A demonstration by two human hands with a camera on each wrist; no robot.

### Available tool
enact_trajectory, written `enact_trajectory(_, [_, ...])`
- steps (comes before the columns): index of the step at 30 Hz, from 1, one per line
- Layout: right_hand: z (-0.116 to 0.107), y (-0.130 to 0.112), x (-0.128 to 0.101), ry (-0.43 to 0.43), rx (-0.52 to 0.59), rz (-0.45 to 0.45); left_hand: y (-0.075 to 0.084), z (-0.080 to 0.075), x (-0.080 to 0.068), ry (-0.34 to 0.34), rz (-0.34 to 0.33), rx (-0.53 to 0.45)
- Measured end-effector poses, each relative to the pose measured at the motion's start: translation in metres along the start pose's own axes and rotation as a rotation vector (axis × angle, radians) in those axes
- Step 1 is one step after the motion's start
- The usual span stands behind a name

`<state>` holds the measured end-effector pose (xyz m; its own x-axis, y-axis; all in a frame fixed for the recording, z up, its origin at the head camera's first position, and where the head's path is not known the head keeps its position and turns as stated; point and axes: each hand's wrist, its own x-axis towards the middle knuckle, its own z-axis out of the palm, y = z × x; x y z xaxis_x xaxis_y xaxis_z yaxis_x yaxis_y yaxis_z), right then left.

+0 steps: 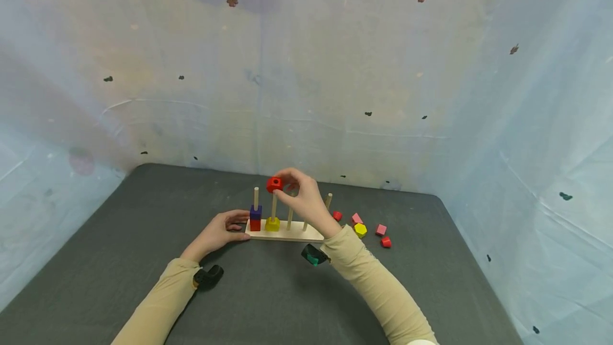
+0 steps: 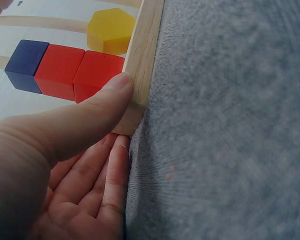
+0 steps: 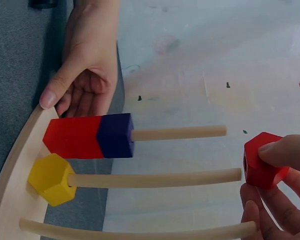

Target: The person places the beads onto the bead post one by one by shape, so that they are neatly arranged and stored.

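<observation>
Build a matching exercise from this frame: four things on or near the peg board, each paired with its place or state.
Things:
1. red block
2. yellow hexagonal block
3. blue cube
4. left hand

Places or states:
A. at the bottom of the second peg
B. steadying the end of the wooden base
C. stacked on red cubes on the first peg
D. pinched in the right hand at a peg top

Pairs: 1-D, 2-A, 3-C, 4-B
</observation>
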<state>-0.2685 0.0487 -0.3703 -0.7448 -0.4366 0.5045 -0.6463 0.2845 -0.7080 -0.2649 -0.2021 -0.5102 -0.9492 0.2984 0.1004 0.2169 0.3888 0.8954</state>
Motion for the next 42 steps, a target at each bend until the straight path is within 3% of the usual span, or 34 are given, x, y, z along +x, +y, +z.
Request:
enact_trajectory(20, [0.021, 0.014, -0.012, 0.076, 0.028, 0.110, -0.001, 0.001, 0.001, 0.011, -0.003, 0.006])
enact_trajectory(29, [0.036, 0.024, -0.022, 0.135, 0.161, 0.193, -0.002, 0.001, 0.004, 0.013, 0.008, 0.014])
enact_trajectory(42, [0.055, 0.046, -0.039, 0.160, 0.151, 0.303, -0.001, 0.002, 0.002, 0.016, 0.002, 0.023])
